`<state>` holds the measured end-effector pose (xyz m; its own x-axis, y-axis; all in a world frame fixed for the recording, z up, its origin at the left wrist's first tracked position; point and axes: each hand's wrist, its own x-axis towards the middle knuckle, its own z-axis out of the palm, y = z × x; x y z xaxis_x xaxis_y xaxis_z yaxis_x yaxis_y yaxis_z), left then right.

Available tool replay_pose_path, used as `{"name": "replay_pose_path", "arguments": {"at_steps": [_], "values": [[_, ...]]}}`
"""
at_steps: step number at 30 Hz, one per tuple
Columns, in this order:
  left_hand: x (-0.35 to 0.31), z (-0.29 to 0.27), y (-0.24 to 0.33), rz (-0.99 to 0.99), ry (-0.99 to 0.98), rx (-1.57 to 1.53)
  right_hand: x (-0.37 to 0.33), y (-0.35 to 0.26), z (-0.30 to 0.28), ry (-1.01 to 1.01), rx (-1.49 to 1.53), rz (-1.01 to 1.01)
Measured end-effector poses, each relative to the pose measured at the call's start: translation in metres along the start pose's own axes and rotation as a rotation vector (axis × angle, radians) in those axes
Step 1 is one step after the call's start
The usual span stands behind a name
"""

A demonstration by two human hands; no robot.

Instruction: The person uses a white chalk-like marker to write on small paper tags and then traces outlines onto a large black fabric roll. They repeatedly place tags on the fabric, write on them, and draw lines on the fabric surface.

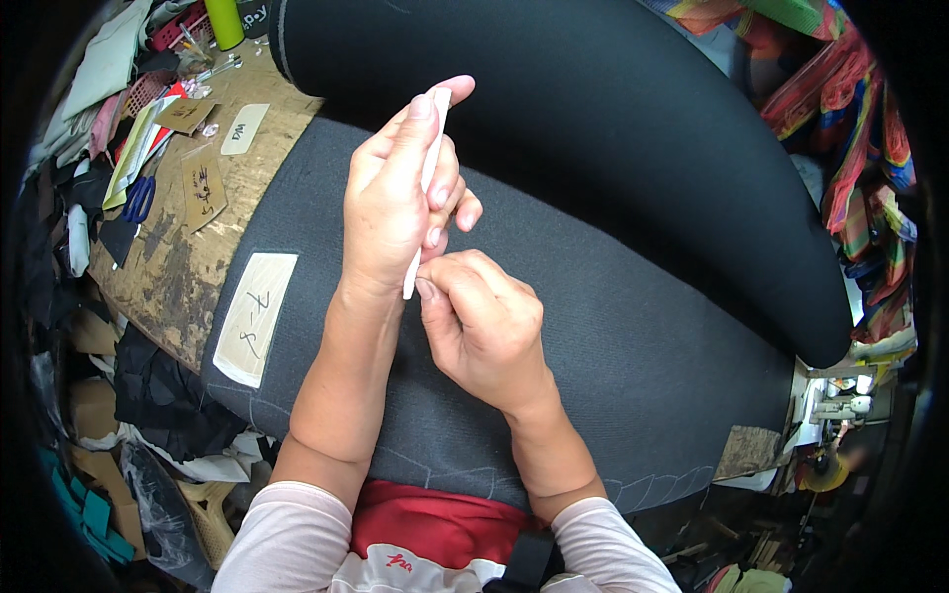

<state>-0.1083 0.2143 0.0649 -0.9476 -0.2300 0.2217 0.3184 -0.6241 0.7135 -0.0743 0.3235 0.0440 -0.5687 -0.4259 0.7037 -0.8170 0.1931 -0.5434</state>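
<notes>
In front of me, above the dark cloth, my left hand [384,212] is raised with its thumb pressed along a thin white flat piece [431,163]. That piece stands almost upright and shows edge-on, so its face is hidden and I cannot tell its kind. My right hand [494,321] is closed just below, thumb and forefinger pinched together at the lower end of the piece. Beneath both hands lies a dark grey cloth [613,346] with pale chalk lines along its near edge. A white card pattern [255,321] with handwriting rests on the cloth to the left.
A large black fabric roll [593,148] crosses the back. On the wooden tabletop [163,287] at left are dark blue-handled scissors [140,200], brown cards [204,188] and a green bottle [224,22]. Colourful mesh [850,89] hangs at right, above a sewing machine [840,407]. Fabric scraps lie lower left.
</notes>
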Motion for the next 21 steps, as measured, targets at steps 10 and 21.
{"name": "replay_pose_path", "arguments": {"at_steps": [10,21], "values": [[0.0001,0.0000,-0.0005,-0.004,-0.004,-0.052,0.0020,0.0023,-0.0012,0.023,-0.041,-0.074],[0.0013,-0.0029,-0.0059,-0.034,0.028,-0.224,0.0015,0.0018,0.0028,0.097,-0.093,-0.046]]}}
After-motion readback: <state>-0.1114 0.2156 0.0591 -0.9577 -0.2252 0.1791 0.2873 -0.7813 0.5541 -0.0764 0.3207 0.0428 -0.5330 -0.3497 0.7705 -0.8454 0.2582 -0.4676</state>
